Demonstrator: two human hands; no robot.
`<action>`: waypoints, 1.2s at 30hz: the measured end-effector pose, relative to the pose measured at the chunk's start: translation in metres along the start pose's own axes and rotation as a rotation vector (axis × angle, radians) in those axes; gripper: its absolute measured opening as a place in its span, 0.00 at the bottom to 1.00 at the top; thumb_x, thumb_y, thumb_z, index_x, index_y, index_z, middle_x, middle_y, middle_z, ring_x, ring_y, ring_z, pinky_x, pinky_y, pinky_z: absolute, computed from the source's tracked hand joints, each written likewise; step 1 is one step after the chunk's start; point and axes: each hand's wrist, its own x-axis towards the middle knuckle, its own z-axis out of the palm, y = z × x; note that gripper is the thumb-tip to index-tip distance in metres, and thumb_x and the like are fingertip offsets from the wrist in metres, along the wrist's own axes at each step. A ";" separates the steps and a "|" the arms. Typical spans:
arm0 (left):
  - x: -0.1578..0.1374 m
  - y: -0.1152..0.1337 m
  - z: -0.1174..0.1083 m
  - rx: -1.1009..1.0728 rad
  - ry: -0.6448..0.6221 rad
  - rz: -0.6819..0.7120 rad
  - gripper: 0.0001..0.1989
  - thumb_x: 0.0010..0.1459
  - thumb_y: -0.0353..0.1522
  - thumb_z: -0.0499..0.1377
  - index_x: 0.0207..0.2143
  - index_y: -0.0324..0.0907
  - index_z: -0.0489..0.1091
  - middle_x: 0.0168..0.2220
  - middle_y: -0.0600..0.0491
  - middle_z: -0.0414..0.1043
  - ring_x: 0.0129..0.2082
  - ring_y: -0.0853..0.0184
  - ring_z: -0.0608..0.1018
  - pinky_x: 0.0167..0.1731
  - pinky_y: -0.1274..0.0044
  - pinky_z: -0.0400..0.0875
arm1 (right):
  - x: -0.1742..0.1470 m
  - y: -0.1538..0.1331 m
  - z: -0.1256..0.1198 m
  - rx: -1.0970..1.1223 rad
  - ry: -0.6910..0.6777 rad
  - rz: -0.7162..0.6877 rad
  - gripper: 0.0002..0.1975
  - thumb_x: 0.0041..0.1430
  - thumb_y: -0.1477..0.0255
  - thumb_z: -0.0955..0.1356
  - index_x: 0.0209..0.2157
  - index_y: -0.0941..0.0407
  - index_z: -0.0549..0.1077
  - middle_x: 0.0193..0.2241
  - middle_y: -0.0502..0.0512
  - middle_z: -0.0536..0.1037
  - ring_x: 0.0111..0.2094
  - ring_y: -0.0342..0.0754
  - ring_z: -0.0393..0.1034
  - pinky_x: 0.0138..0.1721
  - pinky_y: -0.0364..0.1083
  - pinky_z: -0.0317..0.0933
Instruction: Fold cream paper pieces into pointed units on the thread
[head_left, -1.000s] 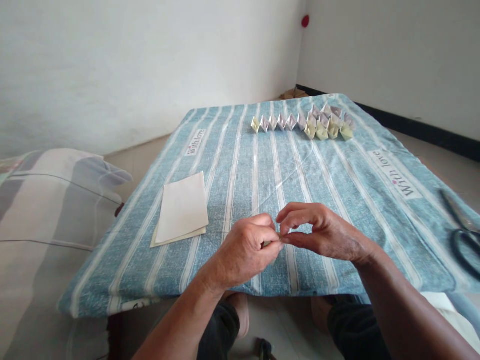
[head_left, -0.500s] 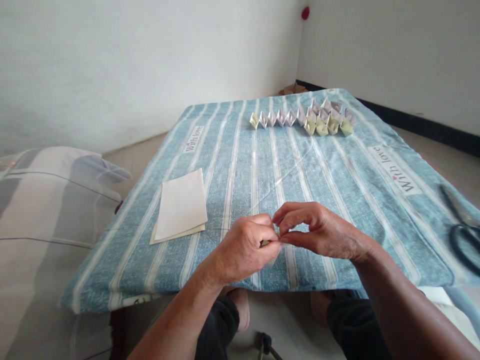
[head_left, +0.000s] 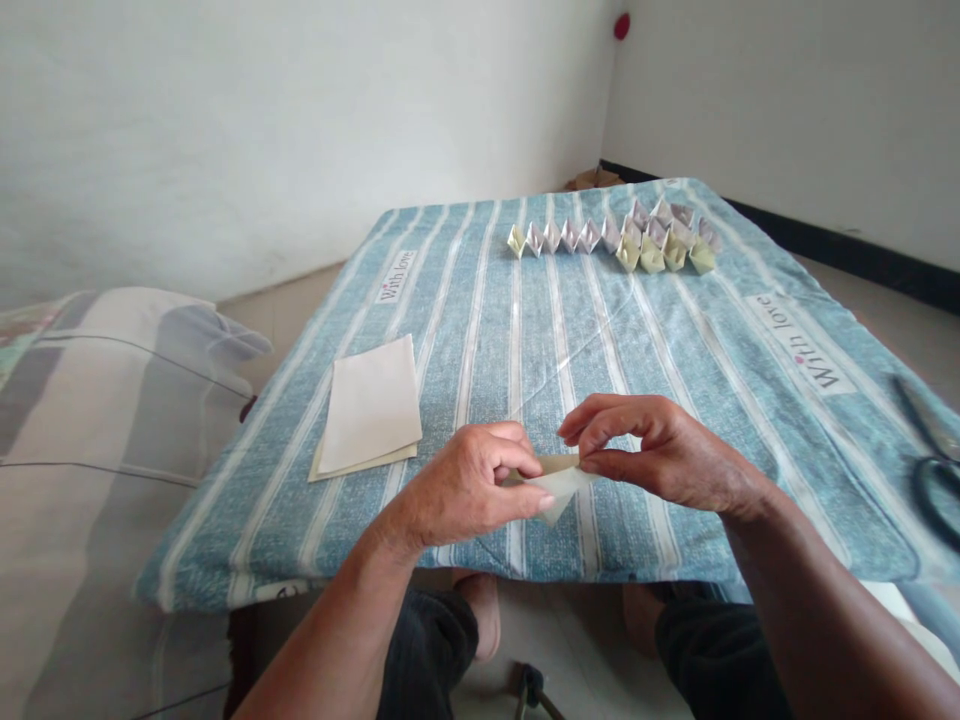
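Note:
Between my two hands is a pale yellow-green piece of folded paper [head_left: 559,490], opened out a little along its upper edge. My left hand [head_left: 480,480] pinches its left part with thumb and fingers. The thumb and index finger of my right hand [head_left: 649,445] grip its right corner, with the other fingers curled above. To the left lies a small stack of paper sheets [head_left: 373,405], white on top and pale yellow below. At the far side stand several folded paper boats [head_left: 570,237] in rows, some whitish and some pale yellow.
A blue striped cloth [head_left: 487,330] covers the table. Black-handled scissors [head_left: 934,470] lie at the right edge. Left of the table is a grey and white checked cloth [head_left: 97,480]. White walls [head_left: 300,110] stand behind.
My hands have drawn slightly apart, the right one moving right. The folded paper, mostly hidden before, now shows spread between them. The whole view has shifted slightly.

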 end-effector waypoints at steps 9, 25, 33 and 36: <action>0.003 0.001 0.008 0.015 0.026 0.069 0.11 0.58 0.27 0.58 0.23 0.37 0.74 0.24 0.56 0.66 0.24 0.74 0.70 0.27 0.80 0.63 | 0.000 0.001 -0.001 0.019 -0.029 0.004 0.05 0.56 0.79 0.69 0.28 0.57 0.74 0.39 0.54 0.77 0.40 0.47 0.72 0.40 0.47 0.65; 0.003 0.000 0.008 -0.039 0.038 0.058 0.09 0.54 0.23 0.61 0.22 0.36 0.75 0.23 0.57 0.67 0.23 0.76 0.70 0.25 0.82 0.62 | 0.001 -0.002 0.000 0.030 -0.060 0.039 0.04 0.55 0.80 0.69 0.27 0.58 0.74 0.37 0.55 0.76 0.37 0.45 0.71 0.38 0.46 0.63; 0.005 0.005 0.010 0.021 0.053 0.104 0.10 0.55 0.27 0.62 0.21 0.36 0.74 0.23 0.56 0.65 0.23 0.75 0.69 0.24 0.81 0.62 | 0.001 -0.001 0.002 0.028 -0.057 0.017 0.04 0.55 0.79 0.69 0.28 0.58 0.74 0.37 0.55 0.77 0.37 0.46 0.71 0.39 0.47 0.64; 0.007 0.008 0.015 -0.003 0.095 0.132 0.10 0.56 0.26 0.60 0.21 0.36 0.73 0.23 0.56 0.66 0.25 0.74 0.71 0.25 0.81 0.64 | 0.001 -0.001 0.004 0.037 -0.061 0.020 0.04 0.56 0.78 0.69 0.28 0.58 0.74 0.35 0.55 0.77 0.36 0.46 0.72 0.39 0.47 0.64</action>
